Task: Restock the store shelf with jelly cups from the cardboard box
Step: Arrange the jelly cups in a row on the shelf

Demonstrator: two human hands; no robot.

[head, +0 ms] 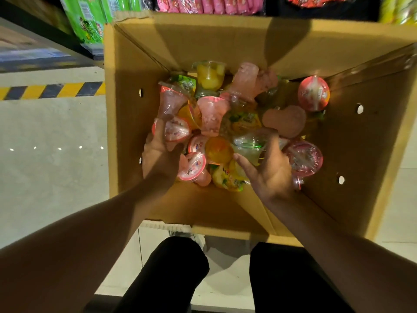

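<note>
An open cardboard box (126, 132) stands on the floor below me, its bottom covered with several jelly cups in pink, yellow and green. My left hand (159, 159) is down in the box's left side, fingers curled round a pink-lidded cup (177, 131). My right hand (270, 170) reaches into the middle, its fingers and thumb closing round a clear green-lidded cup (247, 143). A pink cup (304, 158) lies just right of that hand. Another red-lidded cup (313, 93) leans on the box's right wall.
The store shelf runs along the top, holding green packets (86, 21), pink packets (214, 4) and yellow ones (397, 9). A yellow-black hazard stripe (52, 90) crosses the pale floor to the left. My black-trousered legs (171, 274) stand against the box's near side.
</note>
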